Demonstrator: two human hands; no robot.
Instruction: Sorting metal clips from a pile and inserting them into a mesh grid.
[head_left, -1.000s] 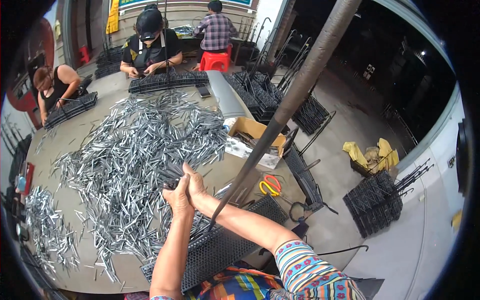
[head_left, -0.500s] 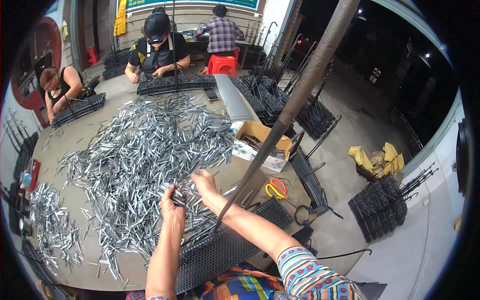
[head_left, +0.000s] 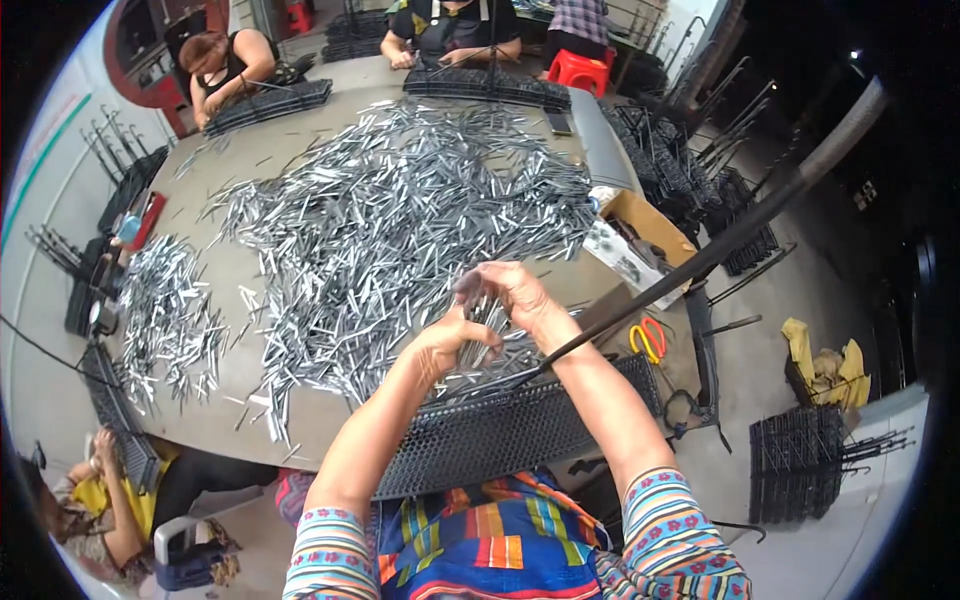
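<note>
My left hand [head_left: 452, 338] is closed around a bunch of thin silvery metal strips [head_left: 486, 318], just over the near edge of a large heap of such strips [head_left: 400, 220]. From the right, my right hand [head_left: 517, 292] curls over the upper end of the bunch, its fingers bent and touching it. Darkened fingertips show there, and part of the bunch is hidden by the fingers. Below my wrists lies a long black mesh rack [head_left: 480, 435] along the table's near edge, with a dark metal rod [head_left: 690, 265] slanting up past my right forearm.
Red-and-yellow handled scissors [head_left: 648, 340] lie right of the rack. Beyond them stands an open cardboard box [head_left: 640, 240] with dark pieces. A smaller strip pile [head_left: 170, 320] lies left. Several people sit around the table [head_left: 225, 240] with black racks. More racks [head_left: 797, 460] stand on the floor at right.
The view has swung down and right, showing a person at lower left. My right hand has come against the strips in my left hand; earlier the two hands were slightly apart.
</note>
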